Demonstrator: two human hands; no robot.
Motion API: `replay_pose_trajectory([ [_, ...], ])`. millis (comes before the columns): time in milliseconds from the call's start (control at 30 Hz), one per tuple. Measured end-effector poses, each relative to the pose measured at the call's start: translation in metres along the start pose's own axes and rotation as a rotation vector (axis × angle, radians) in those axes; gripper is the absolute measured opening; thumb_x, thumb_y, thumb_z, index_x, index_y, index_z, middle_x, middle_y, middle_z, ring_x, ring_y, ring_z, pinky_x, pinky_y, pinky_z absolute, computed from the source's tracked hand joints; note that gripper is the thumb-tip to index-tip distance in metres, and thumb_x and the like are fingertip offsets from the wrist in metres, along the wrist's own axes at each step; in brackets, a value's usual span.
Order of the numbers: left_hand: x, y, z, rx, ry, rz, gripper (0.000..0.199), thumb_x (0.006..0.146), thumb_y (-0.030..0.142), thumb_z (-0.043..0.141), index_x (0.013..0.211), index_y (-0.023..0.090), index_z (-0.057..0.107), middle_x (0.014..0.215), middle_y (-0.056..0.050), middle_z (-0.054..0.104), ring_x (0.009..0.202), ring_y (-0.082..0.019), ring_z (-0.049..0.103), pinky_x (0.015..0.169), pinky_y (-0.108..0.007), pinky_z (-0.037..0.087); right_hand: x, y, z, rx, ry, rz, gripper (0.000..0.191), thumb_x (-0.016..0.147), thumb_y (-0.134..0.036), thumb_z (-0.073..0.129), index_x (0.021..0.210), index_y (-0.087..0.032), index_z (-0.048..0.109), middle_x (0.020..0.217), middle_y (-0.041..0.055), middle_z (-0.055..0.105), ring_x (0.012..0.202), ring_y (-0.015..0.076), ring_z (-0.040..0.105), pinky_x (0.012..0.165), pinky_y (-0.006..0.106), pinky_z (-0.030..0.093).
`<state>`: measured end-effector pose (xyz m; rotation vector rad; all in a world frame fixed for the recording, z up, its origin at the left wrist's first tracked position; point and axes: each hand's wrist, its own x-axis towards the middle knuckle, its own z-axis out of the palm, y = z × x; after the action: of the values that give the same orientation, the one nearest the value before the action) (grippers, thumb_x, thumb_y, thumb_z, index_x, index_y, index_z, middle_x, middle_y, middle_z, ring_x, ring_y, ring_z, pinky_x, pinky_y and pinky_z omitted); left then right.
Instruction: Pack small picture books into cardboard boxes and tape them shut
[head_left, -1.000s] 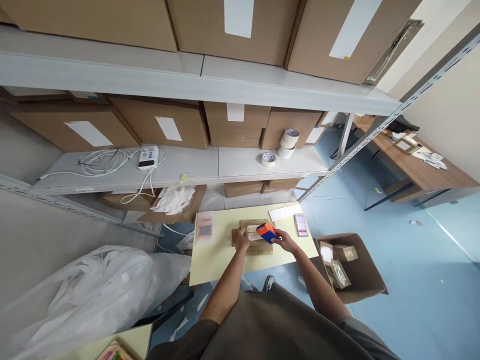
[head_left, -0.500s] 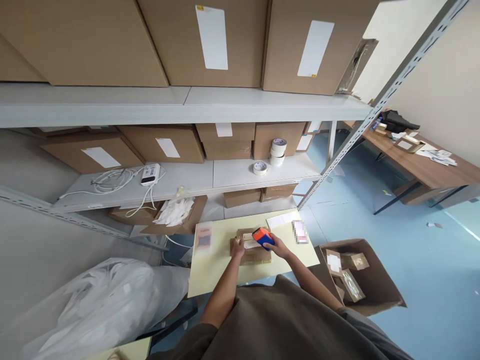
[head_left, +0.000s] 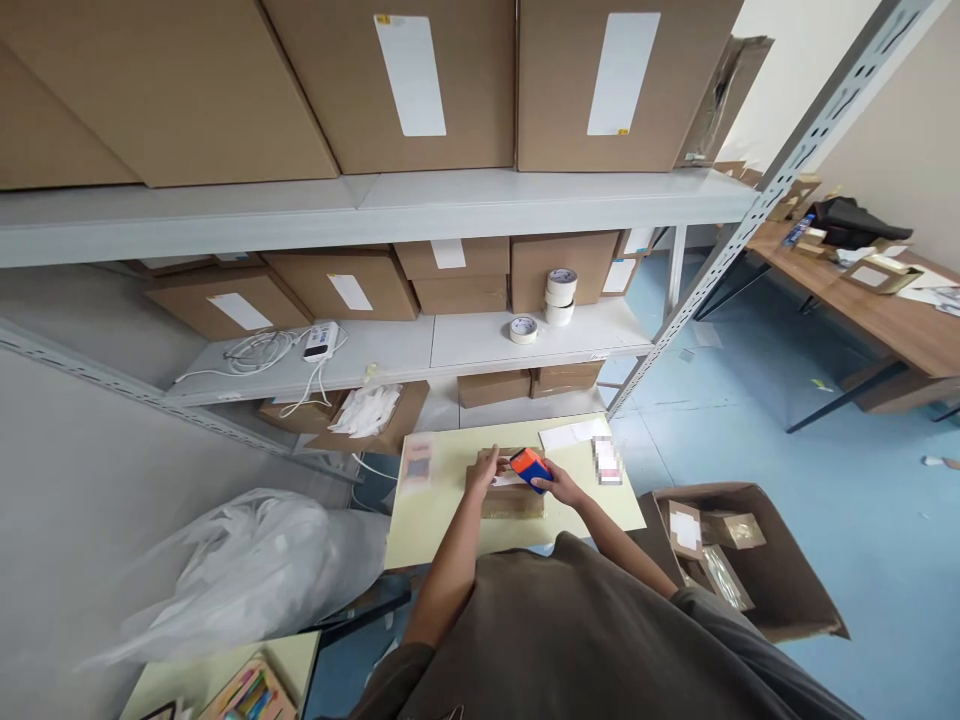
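A flat brown cardboard box (head_left: 513, 502) with a white label (head_left: 510, 479) on top lies on the pale yellow table (head_left: 442, 520). My right hand (head_left: 559, 484) is closed around an orange and blue block-shaped tool (head_left: 531, 468), held over the right part of the box. What kind of tool it is, I cannot make out. My left hand (head_left: 486, 472) is at the box's left upper side, next to the label, fingers stretched out and holding nothing that I can see. Both forearms cover part of the table.
Tape rolls (head_left: 523, 329) and a white power strip (head_left: 321, 341) sit on the shelf (head_left: 390, 352) ahead. To the right, an open carton (head_left: 802, 590) holds several small boxes. A bulky clear plastic bag (head_left: 277, 560) stands at left. Papers (head_left: 570, 434) lie on the table's far edge.
My left hand has shifted up along the box, and its fingers have spread from a pinch. The tool stays in my right hand. The whole view has turned slightly.
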<state>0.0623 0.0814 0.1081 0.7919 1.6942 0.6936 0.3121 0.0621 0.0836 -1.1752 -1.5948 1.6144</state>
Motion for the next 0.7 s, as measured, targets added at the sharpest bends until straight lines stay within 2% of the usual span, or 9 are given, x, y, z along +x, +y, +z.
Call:
replay_pose_trajectory([
  [67, 0.002, 0.013, 0.01, -0.144, -0.088, -0.102, 0.063, 0.087, 0.078, 0.059, 0.081, 0.017, 0.075, 0.088, -0.014, 0.079, 0.085, -0.027, 0.072, 0.072, -0.033, 0.049, 0.0, -0.001, -0.002, 0.01, -0.012, -0.004, 0.058, 0.083, -0.062, 0.078, 0.124, -0.023, 0.063, 0.112, 0.0047, 0.07, 0.101, 0.0251, 0.063, 0.093, 0.039, 0.052],
  [133, 0.005, 0.023, 0.017, -0.296, -0.111, -0.124, 0.06, 0.078, 0.077, 0.072, 0.083, 0.017, 0.076, 0.089, -0.013, 0.08, 0.085, -0.024, 0.072, 0.071, -0.031, 0.049, 0.0, -0.002, -0.003, 0.016, -0.021, -0.006, 0.057, 0.083, -0.063, 0.078, 0.121, -0.023, 0.063, 0.11, 0.0047, 0.07, 0.101, 0.0253, 0.063, 0.093, 0.039, 0.052],
  [233, 0.007, 0.032, 0.018, -0.482, -0.141, -0.028, 0.057, 0.067, 0.066, 0.088, 0.089, 0.015, 0.078, 0.092, -0.012, 0.079, 0.085, -0.021, 0.072, 0.071, -0.028, 0.05, -0.001, -0.004, -0.004, 0.015, -0.032, -0.022, 0.058, 0.082, -0.064, 0.078, 0.12, -0.022, 0.064, 0.111, 0.0047, 0.07, 0.103, 0.0258, 0.064, 0.094, 0.039, 0.052],
  [333, 0.006, 0.035, 0.013, -0.569, -0.157, 0.107, 0.053, 0.057, 0.052, 0.097, 0.09, 0.015, 0.079, 0.088, -0.011, 0.078, 0.079, -0.018, 0.071, 0.074, -0.027, 0.052, -0.001, -0.005, -0.004, 0.005, -0.033, -0.019, 0.06, 0.083, -0.064, 0.077, 0.122, -0.022, 0.064, 0.114, 0.0055, 0.071, 0.105, 0.0266, 0.065, 0.096, 0.04, 0.052],
  [400, 0.005, 0.034, 0.011, -0.597, -0.12, 0.189, 0.05, 0.054, 0.046, 0.099, 0.087, 0.014, 0.079, 0.085, -0.01, 0.078, 0.078, -0.017, 0.071, 0.077, -0.029, 0.054, 0.001, -0.005, -0.005, -0.008, -0.029, -0.005, 0.061, 0.083, -0.065, 0.076, 0.123, -0.021, 0.064, 0.115, 0.0063, 0.072, 0.106, 0.0276, 0.066, 0.097, 0.042, 0.053],
  [500, 0.0, 0.032, 0.011, -0.606, 0.0, 0.271, 0.046, 0.055, 0.043, 0.097, 0.086, 0.014, 0.08, 0.083, -0.01, 0.078, 0.078, -0.018, 0.07, 0.079, -0.033, 0.055, 0.004, -0.008, -0.008, -0.062, -0.039, -0.005, 0.063, 0.083, -0.066, 0.075, 0.127, -0.022, 0.066, 0.121, 0.0074, 0.074, 0.112, 0.0302, 0.067, 0.102, 0.045, 0.052],
  [600, -0.005, 0.029, 0.009, -0.597, 0.095, 0.288, 0.044, 0.055, 0.042, 0.096, 0.085, 0.013, 0.081, 0.079, -0.009, 0.077, 0.075, -0.019, 0.07, 0.077, -0.033, 0.055, 0.008, -0.015, -0.013, -0.151, -0.051, -0.009, 0.065, 0.084, -0.064, 0.074, 0.133, -0.024, 0.066, 0.129, 0.0079, 0.074, 0.118, 0.0315, 0.067, 0.105, 0.047, 0.052],
  [700, -0.01, 0.025, 0.003, -0.557, 0.134, 0.288, 0.043, 0.055, 0.043, 0.095, 0.083, 0.014, 0.08, 0.077, -0.01, 0.077, 0.074, -0.02, 0.07, 0.072, -0.032, 0.054, 0.01, -0.026, -0.016, -0.275, -0.046, 0.023, 0.063, 0.084, -0.061, 0.074, 0.134, -0.024, 0.067, 0.129, 0.009, 0.075, 0.114, 0.032, 0.069, 0.103, 0.046, 0.052],
])
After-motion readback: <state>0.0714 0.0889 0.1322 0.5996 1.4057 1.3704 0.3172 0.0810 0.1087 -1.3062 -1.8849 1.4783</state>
